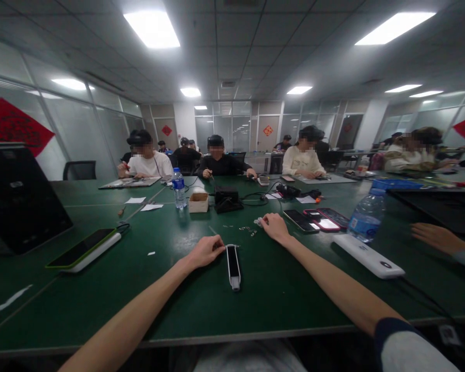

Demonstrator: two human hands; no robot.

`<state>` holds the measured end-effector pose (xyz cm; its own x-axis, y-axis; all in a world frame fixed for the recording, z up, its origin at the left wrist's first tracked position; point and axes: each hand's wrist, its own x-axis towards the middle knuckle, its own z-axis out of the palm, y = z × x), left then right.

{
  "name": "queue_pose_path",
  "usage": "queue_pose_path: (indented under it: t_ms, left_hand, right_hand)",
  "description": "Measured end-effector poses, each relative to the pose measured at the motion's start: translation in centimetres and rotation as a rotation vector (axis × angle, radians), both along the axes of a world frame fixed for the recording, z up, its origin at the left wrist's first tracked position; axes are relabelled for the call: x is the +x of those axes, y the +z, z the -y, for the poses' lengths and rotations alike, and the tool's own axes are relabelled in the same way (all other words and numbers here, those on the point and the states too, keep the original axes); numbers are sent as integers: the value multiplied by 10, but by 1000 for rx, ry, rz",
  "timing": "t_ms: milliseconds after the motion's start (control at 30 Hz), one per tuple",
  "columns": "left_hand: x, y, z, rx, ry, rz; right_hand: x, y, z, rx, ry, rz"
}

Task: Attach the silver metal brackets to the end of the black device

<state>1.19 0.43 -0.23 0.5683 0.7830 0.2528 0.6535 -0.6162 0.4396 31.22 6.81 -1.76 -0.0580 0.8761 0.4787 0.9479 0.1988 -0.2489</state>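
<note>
On the green table in front of me lies a slim, long device with a white frame and a black middle [233, 264], its narrow tip toward me. My left hand [207, 251] is at its far end, thumb and fingers pinched together by the corner; what sits between the fingertips is too small to make out. Farther off to the right, my right hand [274, 227] rests on the table with fingers closed at a small whitish piece [258, 222]. Between the hands several tiny shiny parts [249, 231] lie scattered.
Right of my right hand are phones [300, 220], a water bottle [367, 216] and a white power bank [368, 256]. Ahead stand a small cardboard box [199, 203] and another bottle [179, 189]. A green-edged phone [83, 248] lies left. A neighbour's hand [436, 236] reaches in at right.
</note>
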Motion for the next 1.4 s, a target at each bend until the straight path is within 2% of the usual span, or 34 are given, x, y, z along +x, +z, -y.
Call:
queue_pose_path:
  t_ms: [167, 300, 400, 500, 567, 967, 1267, 1400]
  left_hand:
    - [0, -1, 0, -11, 14, -3]
    - [0, 2, 1, -16, 7, -12]
    - [-1, 4, 2, -35, 4, -15]
    - [0, 5, 3, -35, 7, -22]
    - [0, 5, 3, -23, 8, -33]
    - [1, 6, 4, -18, -1, -31]
    - [4, 13, 11, -24, 22, -52]
    - [4, 13, 11, -19, 24, -57]
  right_hand:
    - [10, -6, -2, -102, -61, 61]
    - [1, -1, 1, -32, -48, 85]
    - [-11, 3, 6, 29, 78, 122]
    - [-22, 4, 13, -28, 227, 165]
    - [-29, 5, 17, -86, 252, 176]
    - [-48, 25, 13, -397, 38, 160]
    - [-66, 34, -3, -387, 66, 330]
    - [-67, 38, 0, -344, 92, 365]
